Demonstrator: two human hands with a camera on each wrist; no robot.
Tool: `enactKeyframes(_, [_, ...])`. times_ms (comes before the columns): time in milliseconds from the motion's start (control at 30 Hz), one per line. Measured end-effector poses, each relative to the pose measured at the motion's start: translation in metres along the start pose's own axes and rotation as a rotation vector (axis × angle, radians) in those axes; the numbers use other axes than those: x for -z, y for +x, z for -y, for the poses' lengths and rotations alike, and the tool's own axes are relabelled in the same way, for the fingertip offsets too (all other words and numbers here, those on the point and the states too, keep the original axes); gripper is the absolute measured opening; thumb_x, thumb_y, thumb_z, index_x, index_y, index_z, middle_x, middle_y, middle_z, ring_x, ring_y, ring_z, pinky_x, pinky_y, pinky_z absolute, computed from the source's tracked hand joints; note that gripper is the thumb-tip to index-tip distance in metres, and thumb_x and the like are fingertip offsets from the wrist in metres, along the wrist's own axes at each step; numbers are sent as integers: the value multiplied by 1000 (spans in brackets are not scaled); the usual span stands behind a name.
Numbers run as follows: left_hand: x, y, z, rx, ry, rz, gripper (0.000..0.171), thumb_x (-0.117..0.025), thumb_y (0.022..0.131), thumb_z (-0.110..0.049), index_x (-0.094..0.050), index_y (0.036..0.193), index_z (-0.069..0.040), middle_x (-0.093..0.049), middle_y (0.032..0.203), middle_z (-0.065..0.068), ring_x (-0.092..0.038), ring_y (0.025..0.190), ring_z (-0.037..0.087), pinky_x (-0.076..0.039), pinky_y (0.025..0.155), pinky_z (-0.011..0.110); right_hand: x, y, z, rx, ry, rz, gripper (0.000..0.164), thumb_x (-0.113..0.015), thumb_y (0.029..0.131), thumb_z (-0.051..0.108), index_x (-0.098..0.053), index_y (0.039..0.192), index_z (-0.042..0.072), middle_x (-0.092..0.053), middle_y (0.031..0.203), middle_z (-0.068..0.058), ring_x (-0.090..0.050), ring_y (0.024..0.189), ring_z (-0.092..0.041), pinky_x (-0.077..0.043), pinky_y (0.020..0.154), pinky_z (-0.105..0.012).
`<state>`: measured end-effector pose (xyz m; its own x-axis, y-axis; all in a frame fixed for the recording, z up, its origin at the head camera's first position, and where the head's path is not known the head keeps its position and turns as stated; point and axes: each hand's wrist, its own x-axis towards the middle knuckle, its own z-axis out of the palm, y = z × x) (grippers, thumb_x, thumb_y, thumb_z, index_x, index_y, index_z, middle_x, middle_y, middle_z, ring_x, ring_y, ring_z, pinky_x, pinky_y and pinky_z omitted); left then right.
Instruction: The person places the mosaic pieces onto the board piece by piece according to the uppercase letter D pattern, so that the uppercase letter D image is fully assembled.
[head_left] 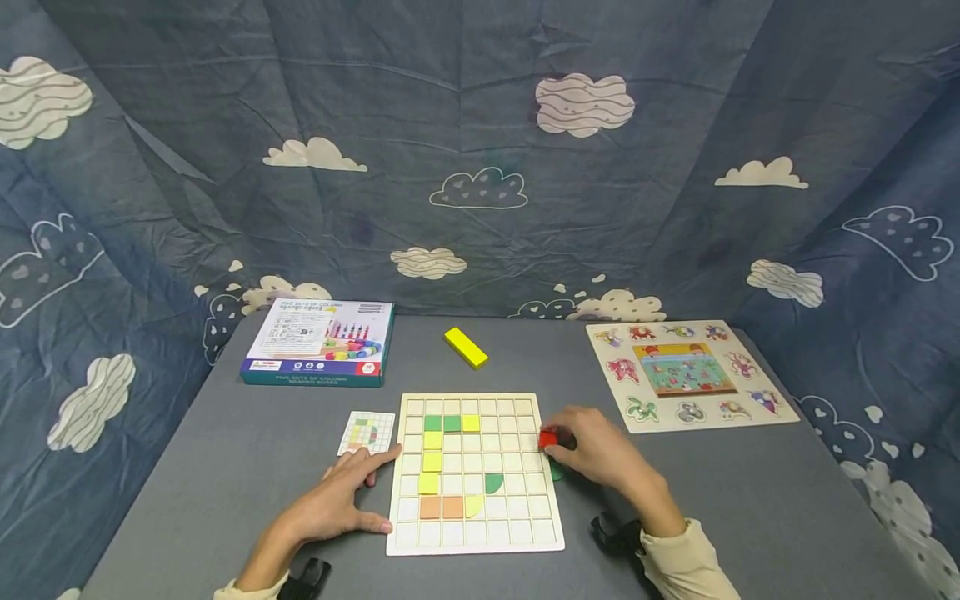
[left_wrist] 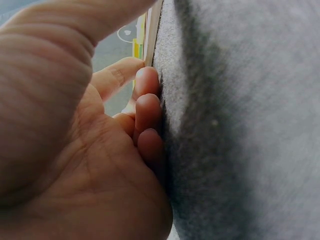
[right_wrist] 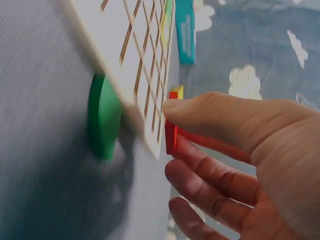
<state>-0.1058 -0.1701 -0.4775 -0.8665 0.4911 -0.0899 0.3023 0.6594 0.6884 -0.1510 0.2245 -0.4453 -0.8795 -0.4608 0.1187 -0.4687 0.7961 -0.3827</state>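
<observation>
A white board with a wooden grid [head_left: 517, 483] lies on the table, with green, yellow and orange tiles in some squares. My left hand [head_left: 337, 496] rests at its left side, the index fingertip and thumb touching that edge. At the right edge, my right hand [head_left: 600, 446] pinches a red block [right_wrist: 171, 122] between thumb and fingers, raised off the table in the right wrist view. Beside the board's edge under that hand lies a green curved block [right_wrist: 104, 120], partly hidden in the head view. A small card with a coloured grid pattern [head_left: 367, 429] lies just beyond the left hand.
Behind the board lies a yellow bar [head_left: 466, 347]. A teal-edged box [head_left: 318, 342] with printed pictures sits at the back left. At the back right is a picture puzzle board [head_left: 686, 375]. A cloud-patterned cloth [head_left: 480, 108] hangs behind the grey table.
</observation>
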Motion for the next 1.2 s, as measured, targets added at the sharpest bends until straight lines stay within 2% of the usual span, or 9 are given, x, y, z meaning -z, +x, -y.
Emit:
enactKeyframes(300, [0,0,-1,16,-9,12,99,-89,68,-44,-44,152,-18,-41,92,-3,-36,94,15,-27,81,33,-15,21,29,119,74,27,16,-79,83,13,-74,98,12,-68,89,1,-57,74,-13,-45,66,-24])
enactKeyframes(533, [1,1,-1,26,-2,14,100,-89,67,-45,-44,152,-18,-42,92,-3,-35,91,14,-26,81,33,-26,29,43,148,73,82,13,-78,85,16,-74,98,15,-66,84,4,-54,72,-8,-44,65,-23])
enactKeyframes(633, [1,1,-2,26,-1,10,100,-89,67,-45,-44,152,-18,-42,91,-3,-34,91,13,-26,81,34,-29,30,48,161,53,100,14,-79,85,17,-74,98,15,-66,86,5,-54,75,-7,-46,69,-25])
enactKeyframes(800, [1,1,-2,16,1,11,99,-88,68,-45,-44,152,-18,-42,91,-4,-34,91,13,-26,82,34,-34,28,49,163,22,98,12,-78,85,16,-75,97,17,-68,91,8,-55,79,-7,-47,72,-25])
enactKeyframes(1033, [2,1,-2,17,-1,10,99,-88,67,-45,-44,152,-18,-41,92,-3,-33,90,12,-26,81,33,-34,25,48,194,69,94,8,-75,86,11,-76,91,17,-69,92,7,-60,80,-8,-49,72,-24])
enactKeyframes(1200, [2,1,-2,13,-3,16,99,-88,68,-46,-44,152,-18,-41,92,-3,-34,90,12,-26,81,33,-30,21,42,205,90,98,10,-73,88,10,-76,97,12,-70,94,3,-62,83,-10,-51,75,-27])
